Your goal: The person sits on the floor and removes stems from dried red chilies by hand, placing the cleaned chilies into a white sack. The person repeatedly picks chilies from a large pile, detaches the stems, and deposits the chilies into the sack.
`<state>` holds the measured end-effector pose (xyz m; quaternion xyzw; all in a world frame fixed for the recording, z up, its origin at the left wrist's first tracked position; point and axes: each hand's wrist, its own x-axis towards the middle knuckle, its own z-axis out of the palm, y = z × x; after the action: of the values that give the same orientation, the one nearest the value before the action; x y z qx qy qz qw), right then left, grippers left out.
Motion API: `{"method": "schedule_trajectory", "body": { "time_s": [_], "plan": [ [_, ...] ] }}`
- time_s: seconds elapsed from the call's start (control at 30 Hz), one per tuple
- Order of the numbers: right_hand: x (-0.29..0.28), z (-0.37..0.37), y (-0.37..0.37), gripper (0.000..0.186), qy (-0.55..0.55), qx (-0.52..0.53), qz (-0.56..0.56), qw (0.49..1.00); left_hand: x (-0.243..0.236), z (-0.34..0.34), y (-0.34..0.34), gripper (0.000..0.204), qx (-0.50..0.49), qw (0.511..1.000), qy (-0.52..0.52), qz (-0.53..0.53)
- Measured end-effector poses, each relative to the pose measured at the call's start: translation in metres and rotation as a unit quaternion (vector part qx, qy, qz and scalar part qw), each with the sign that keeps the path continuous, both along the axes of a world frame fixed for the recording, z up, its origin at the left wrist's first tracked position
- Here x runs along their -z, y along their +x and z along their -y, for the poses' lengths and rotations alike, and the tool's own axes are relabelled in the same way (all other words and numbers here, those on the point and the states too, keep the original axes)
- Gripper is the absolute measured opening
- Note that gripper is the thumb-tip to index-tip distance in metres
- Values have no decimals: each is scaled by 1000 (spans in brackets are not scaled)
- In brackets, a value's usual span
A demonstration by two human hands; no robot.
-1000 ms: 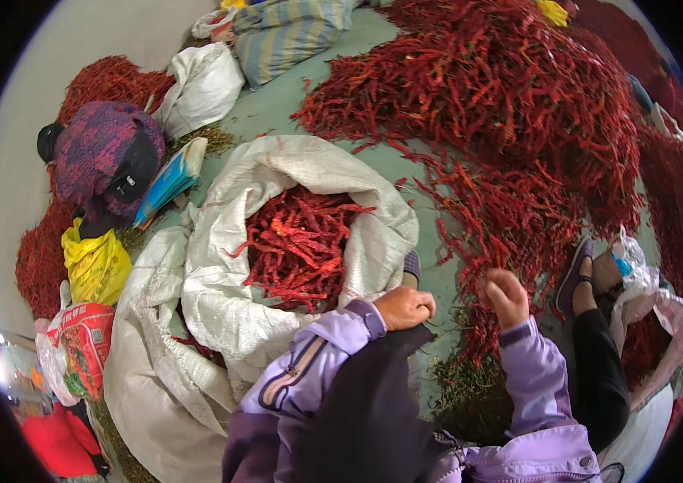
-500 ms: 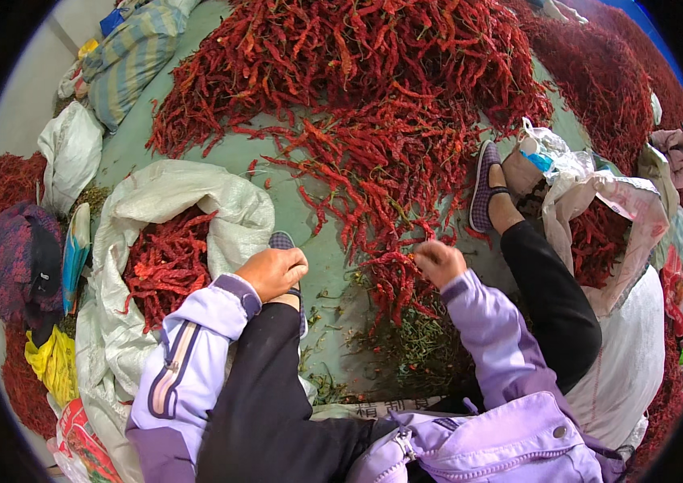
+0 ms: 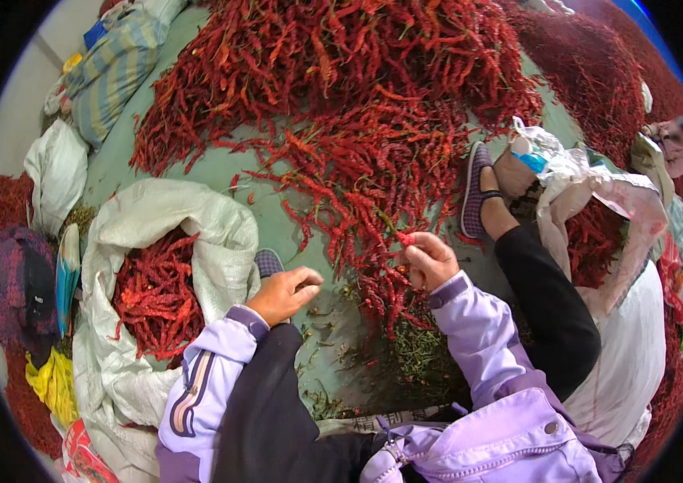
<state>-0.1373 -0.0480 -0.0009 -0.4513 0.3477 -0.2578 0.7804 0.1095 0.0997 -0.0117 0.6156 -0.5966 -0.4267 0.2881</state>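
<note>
My right hand (image 3: 432, 262) is closed in a pinch on a red chili pepper (image 3: 403, 237) whose green stem points up and left. It is just above the near end of a spread of dried red chilies (image 3: 374, 193). Over my left knee, my left hand (image 3: 283, 295) is loosely curled, with a small gap between thumb and fingers and nothing visible in them. Left of it stands a white woven sack (image 3: 217, 217) with its rim rolled back, holding red chilies (image 3: 158, 298). Green stems (image 3: 422, 354) lie in a heap below my right hand.
A large chili heap (image 3: 341, 56) rises ahead on the green floor. To the right stands another white sack (image 3: 627, 346) of chilies, beside my right leg. Striped sack (image 3: 116, 72), dark patterned bag (image 3: 16, 278) and yellow plastic bag (image 3: 52, 374) line the left side. Another person (image 3: 671, 145) is at far right.
My left hand has moved slightly right and its fingers have loosened. My right hand has shifted a little left, and a chili now shows in its fingertips. The view has shifted slightly.
</note>
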Motion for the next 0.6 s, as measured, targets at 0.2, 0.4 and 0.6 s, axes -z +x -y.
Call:
{"method": "schedule_trajectory", "body": {
  "time_s": [0.2,0.4,0.6],
  "plan": [
    [-25,-62,13,20,97,-71,35,992,-85,44,-57,31,85,980,-130,-124],
    [-27,-92,10,20,155,-135,18,978,-73,19,-46,16,-129,903,63,-406],
    [-83,-88,-16,16,91,-203,175,959,-61,14,-34,15,-207,862,39,-461]
  ]
}}
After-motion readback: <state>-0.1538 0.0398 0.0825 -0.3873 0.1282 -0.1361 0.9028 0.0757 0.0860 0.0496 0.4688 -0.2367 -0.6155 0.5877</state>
